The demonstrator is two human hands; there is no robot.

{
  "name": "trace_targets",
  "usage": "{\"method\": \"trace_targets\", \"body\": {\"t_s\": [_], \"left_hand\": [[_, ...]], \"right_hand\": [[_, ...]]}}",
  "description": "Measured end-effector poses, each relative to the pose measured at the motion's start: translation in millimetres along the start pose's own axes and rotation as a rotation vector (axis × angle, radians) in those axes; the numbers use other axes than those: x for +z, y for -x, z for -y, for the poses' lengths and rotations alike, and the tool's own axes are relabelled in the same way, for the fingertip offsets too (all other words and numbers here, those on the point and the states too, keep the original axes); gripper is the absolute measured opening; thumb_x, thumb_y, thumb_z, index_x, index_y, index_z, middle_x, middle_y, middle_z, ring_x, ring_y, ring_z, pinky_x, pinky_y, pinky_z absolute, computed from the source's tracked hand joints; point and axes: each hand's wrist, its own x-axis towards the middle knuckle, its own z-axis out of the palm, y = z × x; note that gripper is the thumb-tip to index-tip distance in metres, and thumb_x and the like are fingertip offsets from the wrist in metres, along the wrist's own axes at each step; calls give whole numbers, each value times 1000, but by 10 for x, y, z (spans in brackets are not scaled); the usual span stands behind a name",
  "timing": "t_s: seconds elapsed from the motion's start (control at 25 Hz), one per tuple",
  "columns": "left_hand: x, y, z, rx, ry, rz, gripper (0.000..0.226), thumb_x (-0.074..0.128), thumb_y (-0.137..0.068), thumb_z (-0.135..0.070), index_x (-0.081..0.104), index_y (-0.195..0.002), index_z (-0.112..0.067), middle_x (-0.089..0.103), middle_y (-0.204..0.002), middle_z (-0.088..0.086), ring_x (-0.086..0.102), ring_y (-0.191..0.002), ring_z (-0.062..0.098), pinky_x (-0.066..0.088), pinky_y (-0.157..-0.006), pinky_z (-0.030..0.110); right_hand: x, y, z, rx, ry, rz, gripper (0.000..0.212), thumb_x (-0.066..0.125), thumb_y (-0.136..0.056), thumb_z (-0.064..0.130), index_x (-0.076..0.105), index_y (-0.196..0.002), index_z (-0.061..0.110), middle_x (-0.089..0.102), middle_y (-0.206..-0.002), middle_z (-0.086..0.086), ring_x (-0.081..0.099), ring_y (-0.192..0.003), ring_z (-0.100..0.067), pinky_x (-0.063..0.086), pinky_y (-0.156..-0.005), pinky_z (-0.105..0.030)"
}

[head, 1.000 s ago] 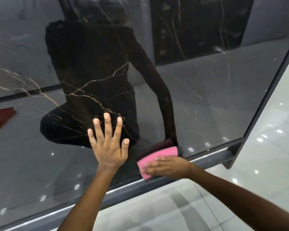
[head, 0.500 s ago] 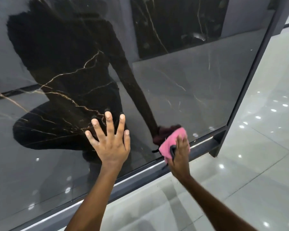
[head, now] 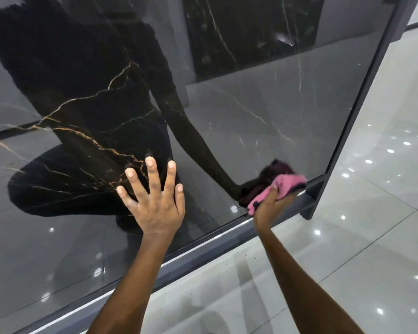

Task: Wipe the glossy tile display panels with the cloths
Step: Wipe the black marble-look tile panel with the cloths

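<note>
1. Task thing: I see one cloth [head: 279,189], pink, bunched in my right hand [head: 272,208]. It sits against the panel [head: 263,112] at the panel's lower right corner, just above the frame [head: 227,231].
2. Right grip: fingers curled round the cloth, pinching it into a wad. Part of the cloth sticks out to the right of the hand and part hangs below it.
3. Left grip: my left hand [head: 155,203] lies flat on the panel, fingers spread and straight, holding nothing. It is left of the cloth and well apart from it. I judge it serves as a brace.
4. Progress: the wipe is under way on this panel, at its bottom edge. I cannot tell from gloss alone which areas are already wiped. I see no plain streaks; a few faint specks show on the panel above the cloth.
5. Remaining, as a judgement: the last corner strip beside the frame, and then the patch under my left palm, which will carry a print once I lift it. Only one panel is in view; others I cannot confirm.
6. Surroundings: a dark metal frame runs along the bottom and up the right side of the panel. A glossy light floor [head: 360,237] lies near and right, with ceiling lights mirrored in it.
7. Obstructions: the frame lip blocks the cloth from sweeping further down or right. Nothing else stands between the cloth and the panel.
</note>
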Motion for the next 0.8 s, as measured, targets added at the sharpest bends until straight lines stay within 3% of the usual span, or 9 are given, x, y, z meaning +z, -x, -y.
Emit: {"method": "trace_targets", "body": {"t_s": [0.12, 0.24, 0.32, 0.4, 0.48, 0.56, 0.64, 0.72, 0.8], "left_hand": [[32, -47, -5, 15, -19, 2, 62, 25, -103, -40, -2, -157, -24, -13, -163, 7, -14, -149, 34, -7, -118, 54], [-131, -127, -51, -36, 59, 77, 60, 31, -102, -37, 8, -157, -28, -8, -165, 2, -10, -150, 30, 2, -116, 56], [-354, -255, -157, -175, 235, 142, 51, 40, -98, -31, 30, -148, -29, 10, -161, 0, 1, -149, 24, 13, -111, 62], [-592, -567, -237, -184, 427, 117, 41, 44, -95, -26, 42, -136, -25, 23, -152, 3, 9, -148, 16, 13, -111, 61], [-800, -1204, -161, -75, 448, -4, 41, 46, -95, -24, 42, -135, -24, 27, -150, 3, 11, -150, 15, 3, -116, 48], [-975, -1954, -11, -85, 401, -138, 45, 46, -96, -24, 38, -140, -21, 28, -153, 6, 15, -148, 26, -3, -118, 40], [-1093, -2460, 90, -133, 337, -191, 50, 47, -97, -23, 36, -146, -18, 28, -157, 9, 15, -146, 35, -5, -119, 43], [-1086, -2569, 102, -184, 258, -112, 57, 45, -99, -26, 29, -153, -20, 20, -162, 8, 9, -147, 39, -5, -117, 54], [-998, -2457, 88, -169, 145, 13, 60, 39, -101, -33, 18, -156, -24, 11, -164, 5, 4, -148, 39, -2, -113, 65]], "right_hand": [[-98, 118, 78, 61, 19, 97, 81, 49, -85, 62, 19, -152, 28, 36, -149, 0, 41, -136, -25, 36, -111, -52], [169, 408, 733, -504, 165, 373, 73, 48, -93, 25, 9, -154, 35, 10, -162, 0, 10, -150, -26, 13, -121, -51], [235, 577, 1100, -1009, 396, 582, 80, 44, -92, 24, -4, -155, 29, -13, -163, 2, -11, -150, -28, -3, -122, -44], [230, 248, 1348, -1244, 445, 587, 87, 48, -88, 24, -7, -155, 30, -17, -161, 9, -15, -149, -23, -5, -121, -41], [296, -273, 1733, -1118, 308, 393, 82, 47, -86, 25, 3, -156, 24, -5, -162, 7, -6, -150, -24, 0, -121, -41], [410, -748, 2241, -701, 94, 69, 75, 44, -86, 30, 18, -153, 8, 14, -159, -6, 9, -149, -33, 9, -121, -44], [522, -630, 2570, -433, -101, -58, 70, 46, -86, 25, 29, -149, 1, 27, -157, -14, 21, -146, -34, 16, -121, -39], [594, -110, 2448, -809, 14, 128, 66, 49, -81, 15, 33, -145, 6, 31, -156, -6, 29, -143, -22, 16, -117, -25], [503, 306, 2126, -1645, 432, 519, 79, 49, -80, 25, 21, -153, 21, 10, -163, 6, 12, -149, -16, 9, -120, -33]]}}
